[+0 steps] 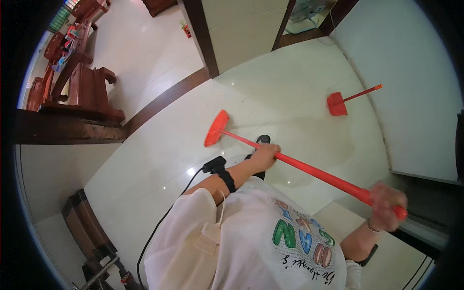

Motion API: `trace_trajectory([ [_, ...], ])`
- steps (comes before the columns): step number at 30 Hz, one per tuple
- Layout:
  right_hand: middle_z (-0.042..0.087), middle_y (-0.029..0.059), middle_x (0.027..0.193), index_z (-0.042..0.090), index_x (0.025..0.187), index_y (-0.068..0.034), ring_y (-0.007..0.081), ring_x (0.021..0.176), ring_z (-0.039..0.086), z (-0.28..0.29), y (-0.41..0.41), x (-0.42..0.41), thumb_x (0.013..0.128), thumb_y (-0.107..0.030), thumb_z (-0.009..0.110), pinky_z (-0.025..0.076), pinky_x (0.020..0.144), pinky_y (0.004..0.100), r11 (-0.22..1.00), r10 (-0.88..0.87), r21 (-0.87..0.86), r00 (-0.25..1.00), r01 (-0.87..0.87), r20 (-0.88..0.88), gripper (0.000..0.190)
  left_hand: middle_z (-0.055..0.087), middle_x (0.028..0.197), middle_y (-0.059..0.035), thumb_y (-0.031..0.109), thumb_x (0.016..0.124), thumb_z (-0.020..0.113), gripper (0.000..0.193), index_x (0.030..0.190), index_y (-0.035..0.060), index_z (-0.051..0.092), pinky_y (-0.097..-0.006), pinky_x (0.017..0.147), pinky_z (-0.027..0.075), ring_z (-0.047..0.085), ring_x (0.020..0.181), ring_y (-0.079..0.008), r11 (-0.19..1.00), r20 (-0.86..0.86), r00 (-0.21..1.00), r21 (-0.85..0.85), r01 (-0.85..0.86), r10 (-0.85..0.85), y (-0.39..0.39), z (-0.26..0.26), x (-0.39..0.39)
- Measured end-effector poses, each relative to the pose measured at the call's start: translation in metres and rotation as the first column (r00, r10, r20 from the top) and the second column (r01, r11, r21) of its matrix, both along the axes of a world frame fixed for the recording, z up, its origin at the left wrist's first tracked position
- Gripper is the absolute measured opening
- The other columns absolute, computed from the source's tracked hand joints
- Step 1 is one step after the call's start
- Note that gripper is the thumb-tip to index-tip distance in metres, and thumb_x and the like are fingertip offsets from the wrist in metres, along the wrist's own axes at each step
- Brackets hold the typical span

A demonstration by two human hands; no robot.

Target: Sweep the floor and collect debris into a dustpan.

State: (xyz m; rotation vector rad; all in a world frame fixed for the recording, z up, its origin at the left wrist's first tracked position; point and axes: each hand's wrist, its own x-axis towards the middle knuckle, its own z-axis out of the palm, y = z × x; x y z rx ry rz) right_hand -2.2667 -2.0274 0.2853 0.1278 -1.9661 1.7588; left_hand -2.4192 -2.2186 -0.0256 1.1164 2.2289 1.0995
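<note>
A red broom handle (319, 172) slants across in front of my body. Around its middle, my left hand (265, 157) is closed in a grip. My right hand (388, 206), blurred, grips the handle close to its top end, which pokes out past the fingers. At the far end, the orange-red broom head (216, 128) is at the tiled floor (290, 108), ahead and to the left of my feet. A red dustpan (336, 104) with a short handle rests on the floor farther right, its handle pointing towards the white wall.
On the left, a dark threshold (166, 98) borders a room with carved wooden furniture (87, 87). A door frame post (201, 40) stands ahead. Brown boxes (88, 224) lie at lower left. A black cable (159, 224) runs from the device (214, 165) on my left forearm.
</note>
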Motion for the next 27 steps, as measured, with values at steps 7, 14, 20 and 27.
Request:
trace_trajectory([
  [7,0.050,0.0035,0.055,0.046,0.063,-0.010,0.0151,0.047,0.047,0.012,0.085,-0.031,0.066,-0.013,0.057,0.037,0.048,0.0275,0.998,-0.027,-0.059,0.986,0.018,-0.166,0.012,0.051,0.065,-0.0140,0.003,0.059,0.059,0.013,0.068,0.0042,0.049,-0.0417,0.063,0.039,0.051,0.069,-0.0332,0.987,-0.214,0.969,0.132,-0.096,0.123,0.067,0.059,-0.073],
  [14,0.058,0.0103,0.071,0.058,0.071,-0.001,0.0257,0.067,0.055,-0.069,0.125,-0.136,0.066,-0.011,0.059,0.042,0.075,0.0446,0.973,0.199,0.070,0.956,-0.219,0.216,0.011,0.053,0.068,-0.0157,0.001,0.061,0.054,0.008,0.068,0.0036,0.052,-0.0413,0.063,0.042,0.052,0.072,-0.0345,0.908,-0.167,0.893,0.032,-0.418,0.417,0.101,-0.049,-0.171],
  [20,0.048,0.0027,0.051,0.046,0.057,-0.009,0.0154,0.045,0.044,0.018,0.240,-0.122,0.067,-0.013,0.057,0.037,0.051,0.0303,1.000,-0.005,-0.030,1.000,0.004,-0.021,0.016,0.054,0.070,-0.0139,0.002,0.059,0.055,0.016,0.074,0.0053,0.051,-0.0411,0.064,0.041,0.053,0.073,-0.0331,0.987,-0.092,0.990,0.122,-0.100,0.112,0.234,0.036,-0.136],
  [27,0.055,0.0090,0.071,0.055,0.072,-0.005,0.0196,0.070,0.053,-0.017,0.234,-0.153,0.068,-0.011,0.057,0.042,0.073,0.0388,0.977,-0.208,-0.023,0.967,0.213,0.149,0.008,0.054,0.074,-0.0137,0.004,0.064,0.053,0.014,0.077,0.0048,0.050,-0.0413,0.070,0.041,0.052,0.077,-0.0322,0.981,-0.249,0.953,-0.039,-0.189,0.174,0.242,0.016,-0.232],
])
